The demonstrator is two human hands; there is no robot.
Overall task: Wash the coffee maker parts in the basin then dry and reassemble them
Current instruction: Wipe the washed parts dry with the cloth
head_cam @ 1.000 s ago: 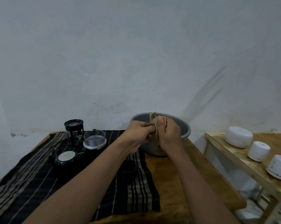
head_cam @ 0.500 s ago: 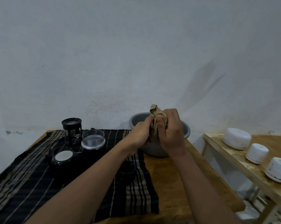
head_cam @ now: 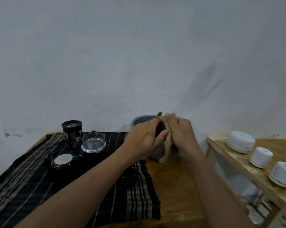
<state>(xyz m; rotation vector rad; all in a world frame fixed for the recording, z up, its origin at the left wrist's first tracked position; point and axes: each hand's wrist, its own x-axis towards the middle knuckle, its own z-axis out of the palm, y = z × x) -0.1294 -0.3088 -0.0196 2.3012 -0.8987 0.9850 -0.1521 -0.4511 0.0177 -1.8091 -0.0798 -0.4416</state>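
While your left hand [head_cam: 145, 139] curls its fingers and thumb round a small dark part [head_cam: 160, 131], your right hand [head_cam: 181, 134] grips a beige cloth [head_cam: 167, 146] and presses it against the right side of that part. Both hands are closed on what they hold. They meet in front of the grey basin [head_cam: 139, 120], whose rim shows just behind your left knuckles. The loose end of the beige cloth hangs down between your wrists, and one corner sticks up above your right fingertips. Your fingers cover most of the dark part, so what kind of piece it is cannot be told.

Under your left forearm another dark round piece [head_cam: 129, 178] sits on the black striped cloth [head_cam: 32, 186] that covers the left side of the wooden table [head_cam: 171, 186]. Farther left on that striped cloth, three things stand near one another. One is a black cylinder with a clear top [head_cam: 93, 143]. A black-framed glass carafe [head_cam: 71, 137] stands behind it, and a round black lid with a pale centre [head_cam: 63, 160] lies in front of it.

To your right, apart from the table, a wooden bench [head_cam: 234, 162] carries a large white tub [head_cam: 240, 142] and two smaller white tubs [head_cam: 261, 157] in a row.
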